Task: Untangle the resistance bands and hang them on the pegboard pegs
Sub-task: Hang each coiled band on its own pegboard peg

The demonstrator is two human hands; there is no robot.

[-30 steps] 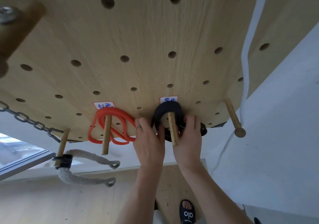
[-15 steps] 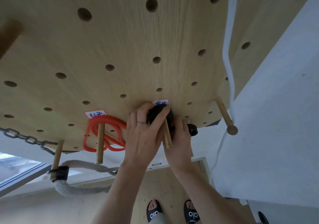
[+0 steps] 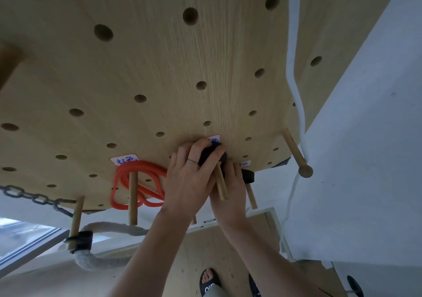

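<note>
- Black band [image 3: 211,156]: bunched up against the wooden pegboard [image 3: 159,68], at the base of a wooden peg [image 3: 221,185], just below a small white label [image 3: 214,138].
- Left hand [image 3: 190,182]: fingers curled over the black band, pressing it toward the board; a thin ring sits on one finger.
- Right hand [image 3: 230,193]: just beside the left, under the same peg, fingers reaching up to the band. Whether they grip it I cannot tell, since the left hand and peg hide the tips.
- Red band [image 3: 137,182]: looped several times over the next peg [image 3: 133,198] to the left, under its own label, touching the left hand's edge.
- Farther left, a chain [image 3: 34,197] and a thick pale rope [image 3: 102,261] hang from another peg.
</note>
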